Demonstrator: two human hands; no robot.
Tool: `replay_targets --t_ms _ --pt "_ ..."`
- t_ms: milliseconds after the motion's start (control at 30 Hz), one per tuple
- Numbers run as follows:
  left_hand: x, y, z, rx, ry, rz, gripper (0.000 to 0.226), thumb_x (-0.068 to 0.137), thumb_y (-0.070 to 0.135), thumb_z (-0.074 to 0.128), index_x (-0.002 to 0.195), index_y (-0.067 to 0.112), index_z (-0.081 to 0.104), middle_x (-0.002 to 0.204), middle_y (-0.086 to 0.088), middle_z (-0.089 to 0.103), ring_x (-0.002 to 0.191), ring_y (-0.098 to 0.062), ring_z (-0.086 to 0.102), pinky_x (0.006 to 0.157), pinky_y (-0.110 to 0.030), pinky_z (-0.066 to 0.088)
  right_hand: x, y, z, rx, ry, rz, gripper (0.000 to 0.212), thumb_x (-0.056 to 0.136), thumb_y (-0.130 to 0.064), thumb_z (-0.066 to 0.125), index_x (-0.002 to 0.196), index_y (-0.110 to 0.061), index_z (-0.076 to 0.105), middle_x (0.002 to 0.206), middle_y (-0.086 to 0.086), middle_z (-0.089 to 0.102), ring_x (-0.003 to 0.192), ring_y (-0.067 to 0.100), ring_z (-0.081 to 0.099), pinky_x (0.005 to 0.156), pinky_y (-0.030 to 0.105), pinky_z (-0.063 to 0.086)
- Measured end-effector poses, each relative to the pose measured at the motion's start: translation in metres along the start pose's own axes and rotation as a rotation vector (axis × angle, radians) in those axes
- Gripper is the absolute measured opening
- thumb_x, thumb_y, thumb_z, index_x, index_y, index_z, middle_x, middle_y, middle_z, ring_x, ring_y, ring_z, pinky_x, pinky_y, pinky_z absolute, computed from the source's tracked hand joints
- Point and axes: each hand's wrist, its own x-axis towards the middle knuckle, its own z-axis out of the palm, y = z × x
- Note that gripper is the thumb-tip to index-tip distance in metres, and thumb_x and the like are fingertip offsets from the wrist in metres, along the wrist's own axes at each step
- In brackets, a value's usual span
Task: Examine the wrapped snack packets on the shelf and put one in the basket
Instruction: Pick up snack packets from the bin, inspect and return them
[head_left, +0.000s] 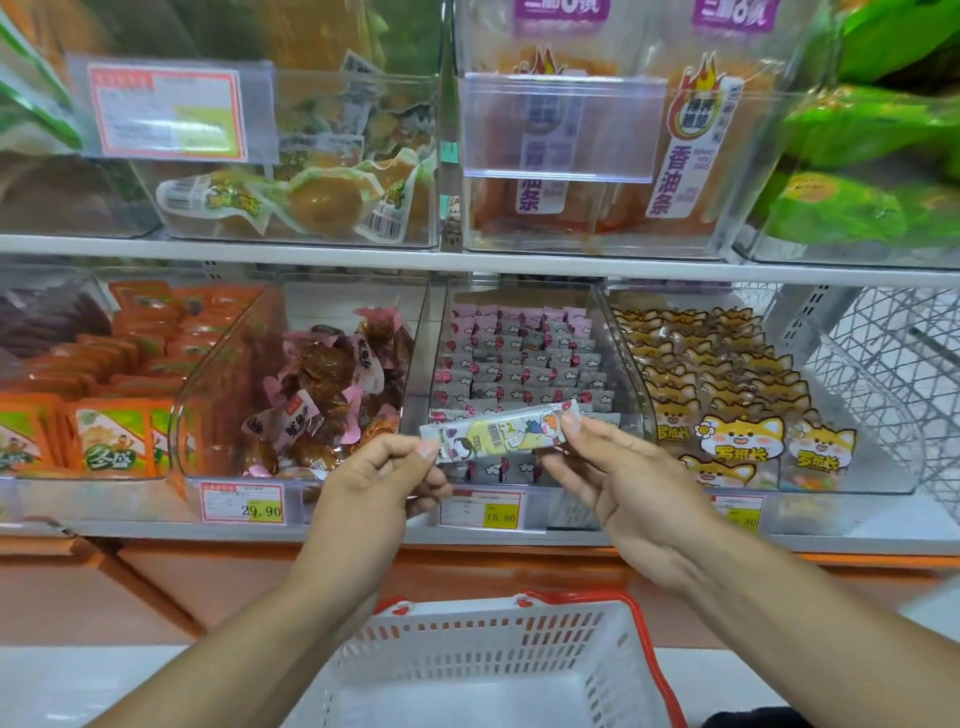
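Head view:
Packet (500, 430): was held level in front of the lower shelf (467, 538), above the basket (498, 654).
Left hand (382, 480): fingers pinched the packet's left end.
Right hand (618, 470): fingers pinched its right end.
Bin (519, 364): behind the packet, held rows of small wrapped packets.

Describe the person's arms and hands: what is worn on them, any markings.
Both forearms are bare up to the frame edge, with no sleeves in view. The left hand and right hand wear no gloves, rings, watch or bracelet. Fingernails are short and unpainted. No markings show.
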Motion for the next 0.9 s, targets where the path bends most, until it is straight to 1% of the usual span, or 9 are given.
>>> replay_targets --t_ms 100,200,367,400,500,533,600,733,900 --pt "0.003 0.000 0.003 0.052 0.018 0.043 0.015 0.098 0.022 0.063 0.087 0.014 0.069 0.073 -0.003 0.072 0.066 -0.010 0.069 0.057 -0.016 0.052 0.002 -0.001 0.006 -0.003 0.034 -0.047 0.014 0.086 -0.009 0.073 0.099 -0.004 0.076 0.098 0.011 0.079 0.084 0.017 0.077 0.068 0.022 0.061" --pt "0.002 -0.002 0.010 0.181 -0.018 0.163 0.011 0.097 0.017 0.064 0.090 0.019 0.072 0.082 -0.005 0.076 0.078 -0.015 0.074 0.071 -0.021 0.058 0.009 -0.014 0.006 -0.067 0.078 -0.215 0.011 0.091 -0.011 0.069 0.097 -0.005 0.076 0.094 0.006 0.080 0.085 0.016 0.077 0.071 0.022 0.062" --pt "-0.004 -0.007 0.019 0.669 -0.108 0.428 0.020 0.094 0.027 0.069 0.109 0.040 0.065 0.104 0.024 0.069 0.104 0.003 0.063 0.087 -0.010 0.049 0.052 -0.048 0.003 -0.428 0.331 -0.617 0.004 0.092 -0.018 0.074 0.089 -0.016 0.073 0.086 0.001 0.077 0.084 0.017 0.074 0.079 0.032 0.060" --pt "-0.004 -0.007 0.020 0.783 -0.134 0.477 0.024 0.094 0.031 0.069 0.114 0.042 0.063 0.110 0.027 0.065 0.109 0.007 0.058 0.091 -0.007 0.044 0.060 -0.053 0.004 -0.515 0.374 -0.666 0.007 0.092 -0.019 0.075 0.086 -0.018 0.072 0.084 0.001 0.075 0.081 0.017 0.071 0.074 0.034 0.057" --pt "-0.004 -0.011 0.024 0.959 -0.220 0.568 0.032 0.094 0.033 0.068 0.124 0.040 0.059 0.123 0.030 0.055 0.122 0.015 0.043 0.099 0.001 0.026 0.080 -0.057 0.009 -0.692 0.355 -0.800 0.022 0.093 -0.011 0.071 0.078 -0.026 0.064 0.076 -0.006 0.069 0.065 0.003 0.062 0.057 0.021 0.044" --pt "-0.004 -0.013 0.026 0.982 -0.240 0.580 0.033 0.094 0.032 0.068 0.125 0.039 0.059 0.125 0.029 0.053 0.125 0.016 0.039 0.101 0.003 0.021 0.085 -0.057 0.012 -0.734 0.327 -0.820 0.021 0.094 -0.007 0.068 0.081 -0.023 0.064 0.078 -0.006 0.068 0.066 0.003 0.063 0.053 0.018 0.044" --pt "-0.002 -0.016 0.028 1.004 -0.250 0.589 0.032 0.095 0.029 0.067 0.125 0.037 0.060 0.127 0.028 0.053 0.127 0.016 0.036 0.102 0.004 0.017 0.094 -0.056 0.018 -0.878 0.293 -0.859 0.013 0.096 -0.003 0.062 0.091 -0.014 0.066 0.086 0.000 0.069 0.078 0.014 0.065 0.061 0.018 0.049" --pt "0.003 -0.017 0.030 0.929 -0.199 0.598 0.024 0.095 0.021 0.066 0.117 0.033 0.066 0.121 0.024 0.058 0.126 0.008 0.045 0.108 -0.008 0.029 0.108 -0.061 0.030 -1.201 0.243 -0.825 0.031 0.097 0.000 0.055 0.080 -0.026 0.059 0.091 -0.002 0.067 0.078 0.013 0.063 0.066 0.032 0.052" --pt "0.004 -0.018 0.031 0.941 -0.201 0.588 0.023 0.094 0.022 0.068 0.115 0.031 0.066 0.120 0.022 0.059 0.123 0.005 0.047 0.108 -0.012 0.032 0.121 -0.059 0.038 -1.391 0.253 -0.811 0.020 0.097 0.000 0.053 0.091 -0.015 0.066 0.097 0.004 0.069 0.089 0.025 0.064 0.078 0.044 0.055"
